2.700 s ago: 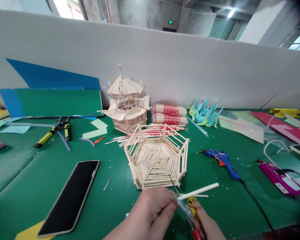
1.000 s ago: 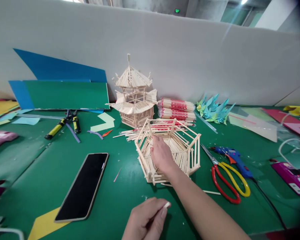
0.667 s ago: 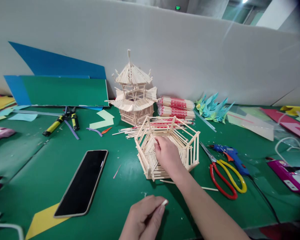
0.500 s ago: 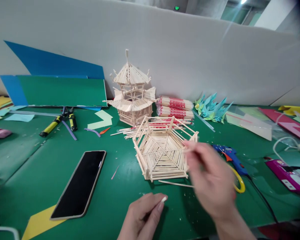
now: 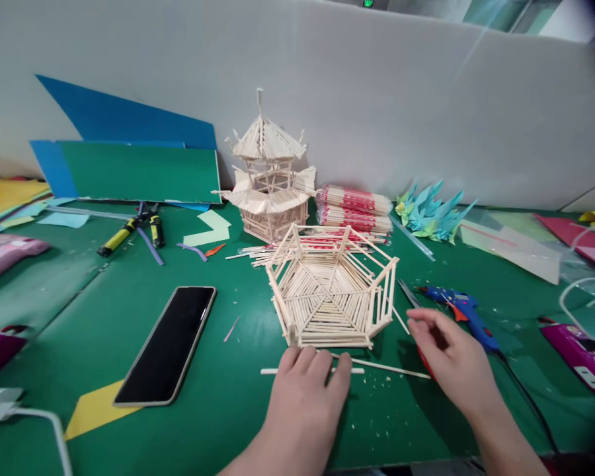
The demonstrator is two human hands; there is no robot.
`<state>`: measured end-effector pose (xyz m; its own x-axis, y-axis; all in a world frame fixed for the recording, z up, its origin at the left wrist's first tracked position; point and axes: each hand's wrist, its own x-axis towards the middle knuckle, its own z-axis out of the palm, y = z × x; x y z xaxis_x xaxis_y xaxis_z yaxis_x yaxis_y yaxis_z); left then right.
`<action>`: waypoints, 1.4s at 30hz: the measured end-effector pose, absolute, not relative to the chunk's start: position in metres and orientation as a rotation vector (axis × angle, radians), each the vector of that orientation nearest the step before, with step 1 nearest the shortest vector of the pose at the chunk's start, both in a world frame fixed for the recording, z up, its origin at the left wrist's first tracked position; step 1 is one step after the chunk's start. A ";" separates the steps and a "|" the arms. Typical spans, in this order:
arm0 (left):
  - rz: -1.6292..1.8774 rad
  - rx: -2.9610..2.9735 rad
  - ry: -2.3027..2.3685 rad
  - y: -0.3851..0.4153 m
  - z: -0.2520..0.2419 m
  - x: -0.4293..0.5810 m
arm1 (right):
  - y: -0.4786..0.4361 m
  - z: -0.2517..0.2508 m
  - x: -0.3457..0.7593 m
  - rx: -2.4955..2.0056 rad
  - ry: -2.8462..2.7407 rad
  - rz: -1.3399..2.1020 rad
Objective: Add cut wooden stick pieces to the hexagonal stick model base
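Moved: left hand has come down from its pinch and now lies flat at bottom centre; right hand has left the stick frame and sits lower right.
Left hand: released, palm down, fingertips resting on a short pale wooden stick that lies flat on the green table mat.
Right hand: loosely open, nothing clasped that I can see; it covers most of the metal-bladed scissors, only the blades showing above it.
Work piece: hexagonal open basket of pale glued wooden sticks, centre of frame, just above the left fingertips, untouched.
Look: floor of radiating spokes, six leaning corner posts, a rail round the top.
Step, as judged: short stick laid down, not yet fitted.
Next move calls for: a firm hold on the scissors or the blue hot-glue gun, both just right of the basket.
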<state>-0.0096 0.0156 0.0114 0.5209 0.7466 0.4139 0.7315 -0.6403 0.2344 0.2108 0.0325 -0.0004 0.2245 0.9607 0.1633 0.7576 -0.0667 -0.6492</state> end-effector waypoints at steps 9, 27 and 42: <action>0.905 2.696 1.234 0.011 0.019 0.019 | -0.012 -0.031 0.151 -1.307 -0.932 1.016; 1.246 0.375 0.885 0.020 0.009 0.025 | 0.010 -0.025 0.156 -1.377 -0.846 1.001; 1.219 0.364 0.860 0.035 0.004 0.023 | 0.017 -0.056 0.157 -1.504 -1.184 0.754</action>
<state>0.0227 0.0350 0.0041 0.0892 0.9215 -0.3780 -0.6653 0.3375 0.6659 0.1567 0.0173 -0.0564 0.3169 0.9414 0.1156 0.2931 0.0187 -0.9559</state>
